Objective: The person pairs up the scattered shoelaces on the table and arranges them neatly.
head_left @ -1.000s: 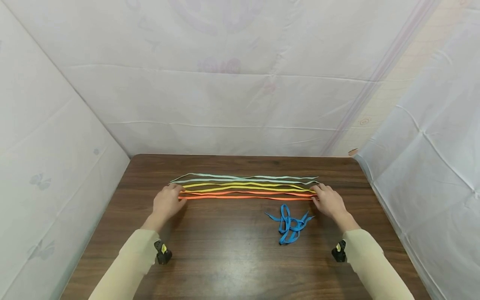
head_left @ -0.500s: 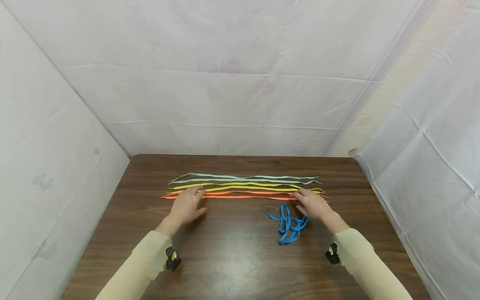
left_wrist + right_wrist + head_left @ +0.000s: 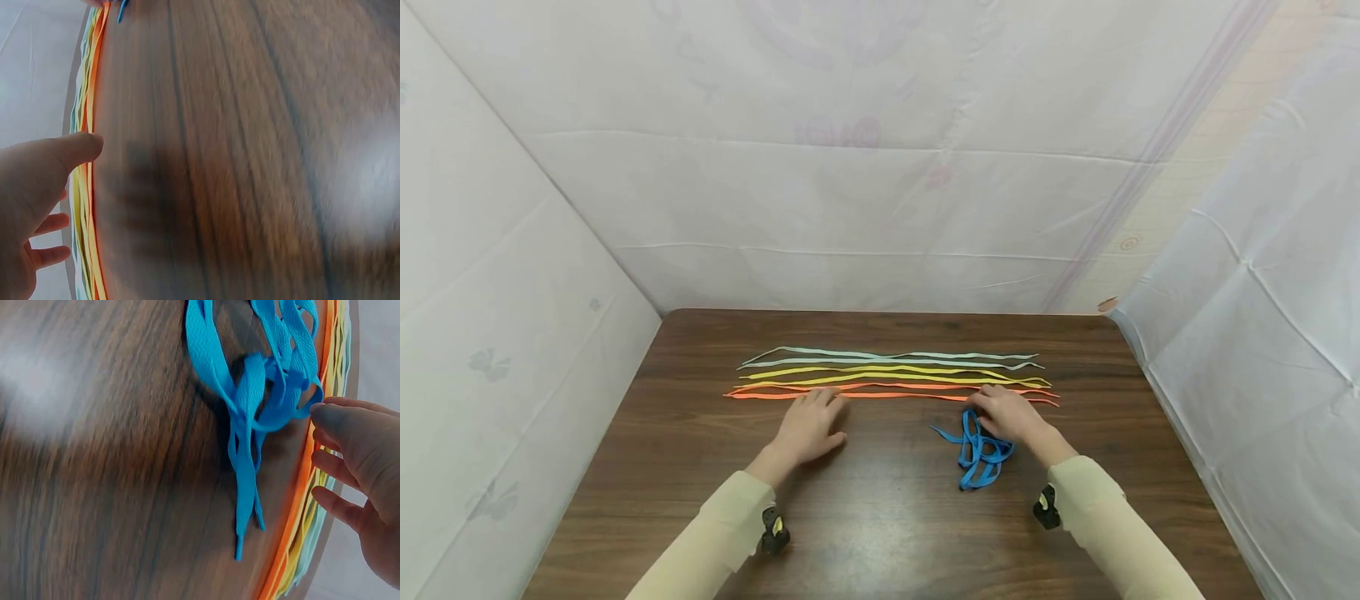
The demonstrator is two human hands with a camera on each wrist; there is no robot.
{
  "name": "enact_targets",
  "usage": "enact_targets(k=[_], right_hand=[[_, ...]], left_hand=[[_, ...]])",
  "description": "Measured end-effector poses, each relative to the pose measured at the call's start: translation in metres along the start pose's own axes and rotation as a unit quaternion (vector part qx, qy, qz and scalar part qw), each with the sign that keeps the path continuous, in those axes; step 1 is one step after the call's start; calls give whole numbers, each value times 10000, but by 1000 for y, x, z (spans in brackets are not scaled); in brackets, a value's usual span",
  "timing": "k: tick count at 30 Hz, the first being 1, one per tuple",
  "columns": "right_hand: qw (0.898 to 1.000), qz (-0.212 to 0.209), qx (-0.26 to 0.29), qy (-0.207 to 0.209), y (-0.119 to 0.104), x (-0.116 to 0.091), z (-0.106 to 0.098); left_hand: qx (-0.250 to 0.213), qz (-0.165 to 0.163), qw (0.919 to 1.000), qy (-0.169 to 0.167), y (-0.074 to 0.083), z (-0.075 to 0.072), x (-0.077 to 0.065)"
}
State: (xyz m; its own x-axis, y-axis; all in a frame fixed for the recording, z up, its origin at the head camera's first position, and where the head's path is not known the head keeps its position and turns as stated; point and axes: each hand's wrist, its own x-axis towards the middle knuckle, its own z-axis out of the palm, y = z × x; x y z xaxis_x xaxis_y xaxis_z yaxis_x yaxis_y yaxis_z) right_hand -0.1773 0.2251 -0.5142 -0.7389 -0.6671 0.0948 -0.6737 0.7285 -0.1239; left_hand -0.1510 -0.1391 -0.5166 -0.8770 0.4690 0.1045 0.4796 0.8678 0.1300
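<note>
A loosely bunched blue shoelace (image 3: 977, 454) lies on the table, with my right hand (image 3: 1006, 412) at its far loop. In the right wrist view the thumb tip overlaps the edge of that blue shoelace (image 3: 253, 394), and the other fingers are spread apart. My left hand (image 3: 808, 427) hovers with relaxed fingers at the near edge of the orange shoelace (image 3: 895, 397); its palm holds nothing. Beyond the orange one stretch a yellow shoelace (image 3: 880, 367) and a pale mint shoelace (image 3: 955, 354), each doubled and laid straight from left to right.
The dark wooden table (image 3: 872, 542) ends at a back edge close behind the mint lace. White sheeting (image 3: 850, 208) hangs behind it and on both sides. A small black camera sits on each wrist, such as the left wrist camera (image 3: 775, 531).
Both hands have left the ends of the laid-out laces and moved inward and nearer. The right hand has come to the blue shoelace; the laces look unmoved.
</note>
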Motion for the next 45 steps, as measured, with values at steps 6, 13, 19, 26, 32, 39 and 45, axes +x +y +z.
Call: enact_targets(k=[6, 13, 19, 26, 32, 39, 45], right_hand=[[9999, 146, 58, -12, -2, 3, 8], [9994, 269, 201, 108, -2, 2, 11], [9976, 556, 419, -7, -3, 3, 2], [9975, 405, 520, 265, -10, 6, -19], [9976, 99, 471, 493, -14, 7, -27], [9970, 15, 537, 553, -21, 9, -41], [9946, -161, 584, 839, -29, 12, -57]], left_hand=[[-79, 161, 9998, 46, 12, 7, 2], [-75, 368, 9993, 67, 26, 11, 4], [-115, 446, 9989, 112, 35, 10, 7], [-76, 505, 9987, 37, 43, 12, 10], [-128, 549, 9984, -46, 50, 13, 13], [-175, 623, 9979, 94, 59, 16, 16], [-204, 781, 9963, 299, 68, 19, 18]])
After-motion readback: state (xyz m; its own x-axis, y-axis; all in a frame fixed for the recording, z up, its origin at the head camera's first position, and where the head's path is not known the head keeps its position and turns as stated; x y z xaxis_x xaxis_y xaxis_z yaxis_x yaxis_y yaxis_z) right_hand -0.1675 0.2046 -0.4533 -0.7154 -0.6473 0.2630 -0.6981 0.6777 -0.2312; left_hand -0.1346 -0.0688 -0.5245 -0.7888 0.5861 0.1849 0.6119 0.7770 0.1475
